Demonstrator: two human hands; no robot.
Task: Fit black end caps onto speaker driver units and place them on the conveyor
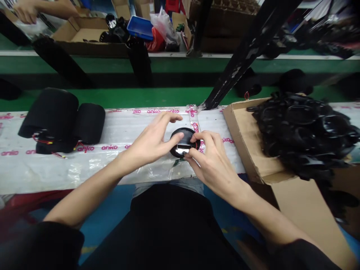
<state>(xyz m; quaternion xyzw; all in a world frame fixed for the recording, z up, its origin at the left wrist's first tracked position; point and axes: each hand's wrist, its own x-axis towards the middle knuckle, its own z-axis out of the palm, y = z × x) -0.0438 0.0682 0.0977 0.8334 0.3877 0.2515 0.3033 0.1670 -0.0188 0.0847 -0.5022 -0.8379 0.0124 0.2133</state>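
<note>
A round, glossy black part point(184, 139) rests near the front edge of the bench, which is covered in plastic film printed with pink lettering. My left hand point(157, 139) is at its left side, thumb on the part and the other fingers spread apart above it. At the right side my right hand point(209, 153) has its thumb and fingertips on the rim, closed around the edge. A thin red wire shows beside the right fingertips.
Black fabric-covered cylinders point(52, 112) with red wires stand at the left. A cardboard box point(244, 142) heaped with black plastic parts point(303, 123) is at the right. A black post point(239, 60) slants behind. Another person's hand point(26, 11) shows at the upper left.
</note>
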